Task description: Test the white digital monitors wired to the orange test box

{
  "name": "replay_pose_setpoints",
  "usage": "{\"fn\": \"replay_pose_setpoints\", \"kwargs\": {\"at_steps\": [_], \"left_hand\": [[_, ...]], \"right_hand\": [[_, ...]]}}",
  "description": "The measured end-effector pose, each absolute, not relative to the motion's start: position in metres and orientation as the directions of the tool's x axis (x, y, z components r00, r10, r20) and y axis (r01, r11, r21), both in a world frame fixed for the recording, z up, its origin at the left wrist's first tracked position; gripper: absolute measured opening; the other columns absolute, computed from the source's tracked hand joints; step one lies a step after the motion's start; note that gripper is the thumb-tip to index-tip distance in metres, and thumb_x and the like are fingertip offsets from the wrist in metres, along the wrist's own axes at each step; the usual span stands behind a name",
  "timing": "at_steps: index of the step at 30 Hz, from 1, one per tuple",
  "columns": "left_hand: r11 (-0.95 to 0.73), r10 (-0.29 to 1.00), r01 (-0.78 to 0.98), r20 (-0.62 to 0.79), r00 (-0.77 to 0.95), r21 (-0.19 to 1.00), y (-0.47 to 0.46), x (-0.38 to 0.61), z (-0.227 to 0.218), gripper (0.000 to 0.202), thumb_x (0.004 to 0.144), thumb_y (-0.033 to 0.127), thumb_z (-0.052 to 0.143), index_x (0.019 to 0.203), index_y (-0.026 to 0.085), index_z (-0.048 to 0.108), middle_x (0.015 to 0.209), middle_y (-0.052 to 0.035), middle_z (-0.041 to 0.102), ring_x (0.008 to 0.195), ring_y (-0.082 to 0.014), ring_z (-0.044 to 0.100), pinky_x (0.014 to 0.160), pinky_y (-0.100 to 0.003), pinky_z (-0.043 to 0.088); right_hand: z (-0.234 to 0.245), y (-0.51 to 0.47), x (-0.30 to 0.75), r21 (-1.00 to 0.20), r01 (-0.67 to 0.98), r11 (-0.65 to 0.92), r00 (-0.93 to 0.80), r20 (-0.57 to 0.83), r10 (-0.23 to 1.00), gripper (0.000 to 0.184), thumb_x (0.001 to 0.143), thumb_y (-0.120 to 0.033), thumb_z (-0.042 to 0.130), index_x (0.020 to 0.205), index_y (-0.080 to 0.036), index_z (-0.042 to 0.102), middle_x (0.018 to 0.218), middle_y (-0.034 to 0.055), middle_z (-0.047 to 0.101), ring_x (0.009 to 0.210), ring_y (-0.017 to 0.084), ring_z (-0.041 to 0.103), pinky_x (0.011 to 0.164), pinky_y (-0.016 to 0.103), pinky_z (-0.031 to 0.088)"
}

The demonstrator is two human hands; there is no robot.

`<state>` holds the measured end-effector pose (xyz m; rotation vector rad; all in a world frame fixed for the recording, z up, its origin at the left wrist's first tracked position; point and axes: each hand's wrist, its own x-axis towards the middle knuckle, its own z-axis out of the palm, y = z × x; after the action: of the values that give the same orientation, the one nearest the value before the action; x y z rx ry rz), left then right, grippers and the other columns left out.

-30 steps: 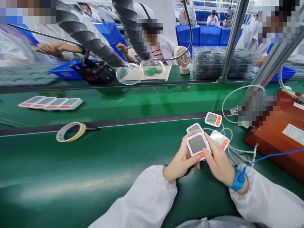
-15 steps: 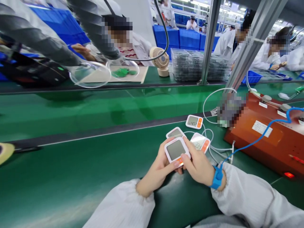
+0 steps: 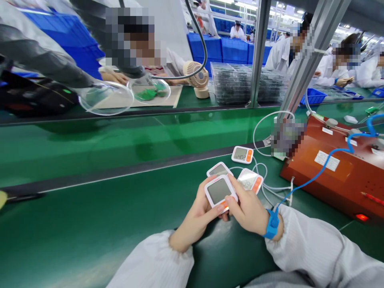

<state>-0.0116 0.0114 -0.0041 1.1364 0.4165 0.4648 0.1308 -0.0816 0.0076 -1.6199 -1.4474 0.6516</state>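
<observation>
Between both hands I hold a white handheld monitor (image 3: 220,190) with a blank grey screen and orange buttons. My left hand (image 3: 196,214) wraps its left side, the thumb at the lower edge by the buttons. My right hand (image 3: 247,210) grips the right side, its thumb on or beside the orange buttons; a blue wrist strap (image 3: 272,225) circles that wrist. Just behind lies a second monitor (image 3: 218,169), partly covered by the held one. To its right, a third monitor (image 3: 251,180) shows digits and sits partly behind my right hand. Farther back, another monitor (image 3: 242,155) reads 402.
Pale tubes (image 3: 265,172) run from the monitors toward an orange-brown box (image 3: 324,176) with a lit red switch, at right. A blue cord (image 3: 318,174) crosses it. Beyond the green bench (image 3: 105,224) stand a small fan (image 3: 196,78), stacked clear trays (image 3: 232,84) and co-workers in white.
The whole view has shifted slightly, so things appear a little farther left. My grip on the monitor looks the same, and its screen stays blank.
</observation>
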Motion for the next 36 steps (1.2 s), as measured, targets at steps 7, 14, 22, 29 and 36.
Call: {"fn": "replay_pose_setpoints", "kwargs": {"at_steps": [7, 14, 22, 29, 36], "left_hand": [[0.376, 0.544, -0.163, -0.075, 0.836, 0.912, 0.0085, -0.0119, -0.0035, 0.073, 0.084, 0.028, 0.073, 0.137, 0.031, 0.022, 0.106, -0.0031, 0.061, 0.068, -0.0121, 0.063, 0.060, -0.027, 0.055], [0.392, 0.536, -0.189, -0.057, 0.842, 0.900, 0.0082, -0.0105, -0.0041, 0.073, 0.084, 0.026, 0.072, 0.138, 0.032, 0.023, 0.103, -0.0028, 0.060, 0.071, -0.0129, 0.064, 0.060, -0.026, 0.055], [0.375, 0.539, -0.188, -0.049, 0.841, 0.908, 0.0069, -0.0107, -0.0044, 0.072, 0.084, 0.028, 0.072, 0.136, 0.032, 0.024, 0.104, -0.0021, 0.060, 0.070, -0.0123, 0.062, 0.060, -0.026, 0.055], [0.358, 0.549, -0.175, -0.055, 0.834, 0.917, 0.0066, -0.0102, -0.0026, 0.074, 0.083, 0.030, 0.074, 0.139, 0.032, 0.025, 0.104, -0.0026, 0.059, 0.073, -0.0139, 0.063, 0.059, -0.027, 0.055], [0.366, 0.543, -0.173, -0.060, 0.837, 0.914, 0.0064, -0.0097, -0.0008, 0.074, 0.082, 0.030, 0.074, 0.137, 0.033, 0.024, 0.109, -0.0025, 0.057, 0.069, -0.0115, 0.062, 0.060, -0.027, 0.055]], "right_hand": [[0.0065, -0.0843, 0.1305, -0.868, 0.494, 0.048, 0.192, 0.162, 0.968, 0.056, 0.098, -0.028, 0.039, 0.151, -0.011, 0.030, 0.074, 0.0035, 0.070, 0.065, 0.021, 0.066, 0.068, 0.033, 0.054], [0.0082, -0.0842, 0.1298, -0.877, 0.477, 0.060, 0.205, 0.177, 0.963, 0.055, 0.097, -0.027, 0.039, 0.149, -0.012, 0.033, 0.076, 0.0036, 0.069, 0.062, 0.020, 0.066, 0.064, 0.032, 0.054], [0.0066, -0.0849, 0.1295, -0.885, 0.461, 0.065, 0.207, 0.179, 0.962, 0.055, 0.097, -0.027, 0.040, 0.149, -0.011, 0.034, 0.069, 0.0018, 0.068, 0.060, 0.020, 0.065, 0.061, 0.031, 0.053], [0.0041, -0.0847, 0.1295, -0.881, 0.469, 0.067, 0.212, 0.186, 0.959, 0.055, 0.096, -0.026, 0.039, 0.149, -0.011, 0.033, 0.071, 0.0025, 0.068, 0.060, 0.019, 0.064, 0.057, 0.030, 0.052], [0.0049, -0.0848, 0.1302, -0.888, 0.454, 0.077, 0.203, 0.188, 0.961, 0.055, 0.096, -0.026, 0.039, 0.149, -0.014, 0.034, 0.068, 0.0008, 0.067, 0.059, 0.019, 0.064, 0.058, 0.029, 0.052]]}}
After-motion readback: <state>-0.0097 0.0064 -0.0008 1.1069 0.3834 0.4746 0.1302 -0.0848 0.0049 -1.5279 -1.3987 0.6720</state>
